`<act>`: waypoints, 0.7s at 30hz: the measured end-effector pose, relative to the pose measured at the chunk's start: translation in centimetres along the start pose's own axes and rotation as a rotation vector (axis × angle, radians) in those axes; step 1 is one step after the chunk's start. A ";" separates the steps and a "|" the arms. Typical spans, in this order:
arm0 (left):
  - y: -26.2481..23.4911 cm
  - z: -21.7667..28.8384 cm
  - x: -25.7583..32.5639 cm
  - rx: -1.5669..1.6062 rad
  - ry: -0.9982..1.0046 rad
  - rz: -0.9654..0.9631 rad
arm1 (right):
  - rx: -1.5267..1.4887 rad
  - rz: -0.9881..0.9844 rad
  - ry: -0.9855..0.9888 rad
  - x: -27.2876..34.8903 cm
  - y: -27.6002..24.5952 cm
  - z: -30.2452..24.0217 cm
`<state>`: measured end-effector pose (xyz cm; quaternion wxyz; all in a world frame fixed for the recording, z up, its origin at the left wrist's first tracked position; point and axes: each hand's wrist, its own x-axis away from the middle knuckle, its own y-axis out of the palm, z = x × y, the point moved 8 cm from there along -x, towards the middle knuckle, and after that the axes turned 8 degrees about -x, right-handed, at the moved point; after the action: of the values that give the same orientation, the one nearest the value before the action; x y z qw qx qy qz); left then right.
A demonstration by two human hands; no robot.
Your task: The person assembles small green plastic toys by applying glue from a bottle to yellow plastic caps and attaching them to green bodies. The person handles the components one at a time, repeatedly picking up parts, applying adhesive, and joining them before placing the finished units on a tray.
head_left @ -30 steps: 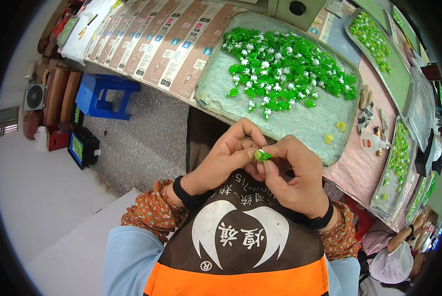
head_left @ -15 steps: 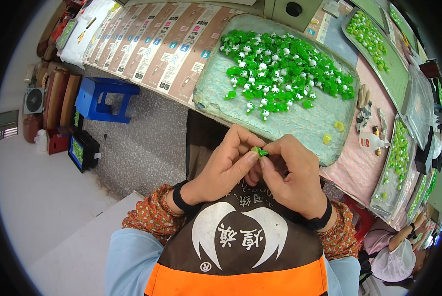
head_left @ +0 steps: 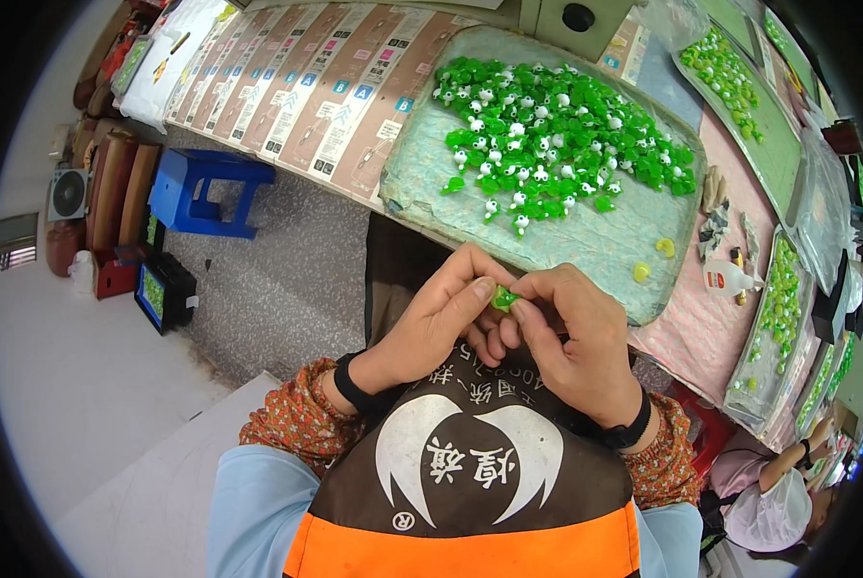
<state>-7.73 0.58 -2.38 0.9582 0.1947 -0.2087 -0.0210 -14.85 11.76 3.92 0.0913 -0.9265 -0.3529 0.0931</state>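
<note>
Green plastic piece (head_left: 504,298) sits pinched between the fingertips of both hands, left hand (head_left: 431,323) and right hand (head_left: 576,342) pressed together above the apron. At twelve o'clock beyond them, a tray (head_left: 605,255) carries a heap of green-and-white figures (head_left: 557,140).

The green piece (head_left: 504,299) now sits lower, farther from the tray (head_left: 431,193), more hidden between fingertips (head_left: 482,288).
</note>
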 end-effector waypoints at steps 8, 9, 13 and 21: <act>0.3 0.0 -0.2 -0.008 -0.004 -0.026 | 0.028 -0.028 -0.026 -0.1 0.2 -0.5; 0.3 0.1 -0.2 -0.008 -0.005 -0.029 | 0.026 -0.035 -0.028 -0.1 0.3 -0.5; 0.4 0.1 -0.1 -0.010 0.013 -0.030 | 0.045 -0.052 -0.074 0.0 0.4 -0.9; 0.0 1.2 0.7 -0.074 0.115 -0.033 | 0.013 0.031 -0.161 -0.1 -0.4 -1.6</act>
<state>-7.58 0.09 -1.12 0.9747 0.1633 -0.1490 -0.0332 -14.73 11.81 5.59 0.0672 -0.9208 -0.3439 0.1713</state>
